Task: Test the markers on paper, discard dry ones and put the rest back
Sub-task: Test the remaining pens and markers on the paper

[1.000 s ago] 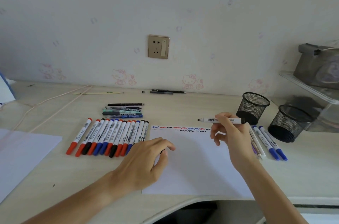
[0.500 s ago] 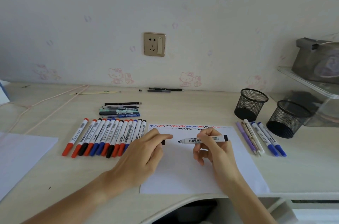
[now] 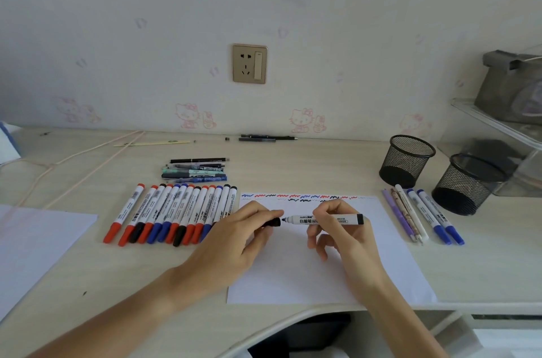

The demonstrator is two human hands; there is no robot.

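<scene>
- Head view: the right hand (image 3: 337, 228) grips a black marker (image 3: 328, 220) level over the paper (image 3: 381, 264) on the desk (image 3: 484, 269); its barrel reads "WH…" and "MARKER".
- The left hand (image 3: 234, 243) pinches the black cap (image 3: 272, 222) just beside the tip.
- A blue pen (image 3: 202, 179) shows "P1500".

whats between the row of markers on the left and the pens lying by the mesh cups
In the head view, the test paper lies there, with the left hand pinching a black cap and the right hand holding an uncapped marker.
</scene>
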